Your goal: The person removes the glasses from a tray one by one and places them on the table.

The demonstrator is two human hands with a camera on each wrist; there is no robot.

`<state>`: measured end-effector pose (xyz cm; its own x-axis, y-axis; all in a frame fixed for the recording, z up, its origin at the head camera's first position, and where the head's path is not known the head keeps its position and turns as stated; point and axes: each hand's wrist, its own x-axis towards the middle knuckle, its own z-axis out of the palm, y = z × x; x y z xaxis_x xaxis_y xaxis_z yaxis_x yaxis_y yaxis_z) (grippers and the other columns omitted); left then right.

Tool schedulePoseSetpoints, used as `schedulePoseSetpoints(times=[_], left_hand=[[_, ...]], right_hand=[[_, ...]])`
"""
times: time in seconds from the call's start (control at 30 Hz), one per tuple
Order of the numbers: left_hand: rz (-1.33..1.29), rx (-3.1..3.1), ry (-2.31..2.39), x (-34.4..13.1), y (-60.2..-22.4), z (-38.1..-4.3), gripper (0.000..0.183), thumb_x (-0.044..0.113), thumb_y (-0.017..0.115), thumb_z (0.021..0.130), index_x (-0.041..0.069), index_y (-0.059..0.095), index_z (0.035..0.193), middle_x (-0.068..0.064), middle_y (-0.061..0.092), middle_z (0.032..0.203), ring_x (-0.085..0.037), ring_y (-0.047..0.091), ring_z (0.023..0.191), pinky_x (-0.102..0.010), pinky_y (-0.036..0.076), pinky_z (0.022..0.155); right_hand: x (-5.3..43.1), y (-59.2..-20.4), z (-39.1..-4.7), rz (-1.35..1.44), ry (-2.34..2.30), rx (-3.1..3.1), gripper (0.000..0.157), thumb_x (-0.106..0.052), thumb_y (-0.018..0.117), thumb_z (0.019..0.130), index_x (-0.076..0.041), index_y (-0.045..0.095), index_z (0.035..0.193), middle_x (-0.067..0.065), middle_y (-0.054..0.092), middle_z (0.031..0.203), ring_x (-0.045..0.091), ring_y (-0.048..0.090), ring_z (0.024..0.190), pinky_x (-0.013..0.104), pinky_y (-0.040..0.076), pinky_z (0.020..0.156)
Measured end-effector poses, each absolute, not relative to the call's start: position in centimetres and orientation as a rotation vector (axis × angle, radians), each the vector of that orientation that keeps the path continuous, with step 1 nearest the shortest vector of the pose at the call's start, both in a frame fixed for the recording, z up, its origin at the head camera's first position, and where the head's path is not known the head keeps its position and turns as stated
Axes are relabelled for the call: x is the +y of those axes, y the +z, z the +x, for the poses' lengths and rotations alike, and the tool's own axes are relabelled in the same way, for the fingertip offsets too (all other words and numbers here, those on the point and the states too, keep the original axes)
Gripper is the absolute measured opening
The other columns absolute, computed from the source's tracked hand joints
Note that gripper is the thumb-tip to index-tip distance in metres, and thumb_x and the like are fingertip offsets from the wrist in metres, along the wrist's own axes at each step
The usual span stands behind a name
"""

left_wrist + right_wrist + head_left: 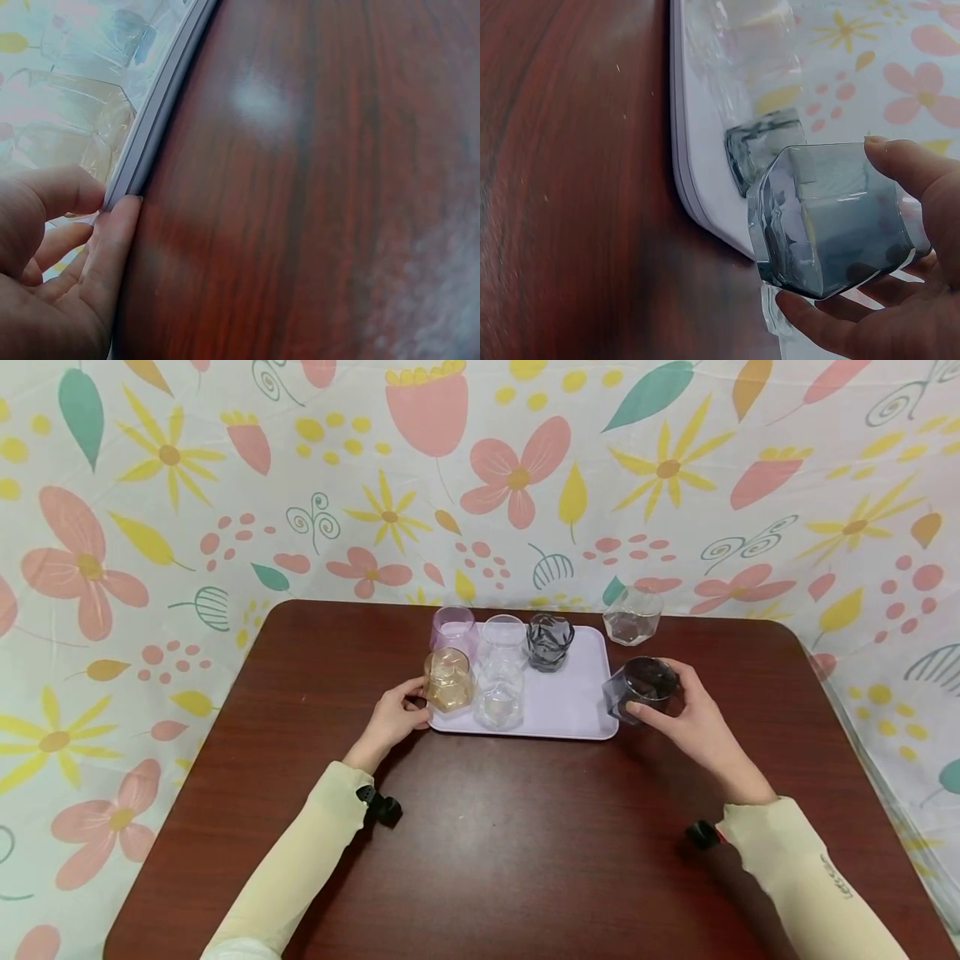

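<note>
My right hand (693, 714) holds a dark grey faceted glass (840, 214) between thumb and fingers, at the right edge of the tray. My left hand (396, 714) grips the near left corner of the pale lilac tray (573, 706), its fingertips at the rim in the left wrist view. Right beside that hand stands an amber glass (450, 681). On the tray behind it is a pink-purple glass (454, 631). Two clear glasses stand in the middle, one near (500, 697) and one far (502, 635). A smoky grey twisted glass (550, 643) stands at the back.
Another clear glass (632, 617) is on the dark wood table (480, 835), off the tray at the back right. A flower-patterned cloth (517, 477) hangs behind the table and along its sides.
</note>
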<state>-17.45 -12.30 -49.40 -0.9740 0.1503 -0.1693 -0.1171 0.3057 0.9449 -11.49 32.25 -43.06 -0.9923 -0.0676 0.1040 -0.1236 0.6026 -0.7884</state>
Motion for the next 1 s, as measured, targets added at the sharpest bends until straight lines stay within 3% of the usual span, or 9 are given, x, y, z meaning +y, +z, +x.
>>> schedulePoseSetpoints(times=[0.23, 1.0], left_hand=[[0.035, 2.342, 1.746, -12.3, -49.4, -17.5, 0.065, -0.013, 0.063, 0.083, -0.003, 0.054, 0.147, -0.027, 0.061, 0.125, -0.011, 0.058, 0.071, -0.024, 0.065, 0.067], [0.031, 2.335, 1.745, -12.4, -49.4, -17.5, 0.066, -0.012, 0.064, 0.083, -0.003, 0.055, 0.147, -0.027, 0.061, 0.126, -0.01, 0.058, 0.071, -0.023, 0.065, 0.067]], right_hand=[[33.9, -43.1, -11.7, 0.124, 1.304, -2.772, 0.079, -0.018, 0.079, 0.093, -0.008, 0.033, 0.157, 0.012, 0.05, 0.141, 0.0, 0.052, 0.105, 0.005, 0.046, 0.08], [38.5, -42.8, -13.0, -0.085, 1.216, -2.803, 0.083, -0.031, 0.074, 0.097, -0.005, 0.027, 0.16, 0.021, 0.045, 0.145, -0.005, 0.048, 0.099, 0.003, 0.041, 0.072]])
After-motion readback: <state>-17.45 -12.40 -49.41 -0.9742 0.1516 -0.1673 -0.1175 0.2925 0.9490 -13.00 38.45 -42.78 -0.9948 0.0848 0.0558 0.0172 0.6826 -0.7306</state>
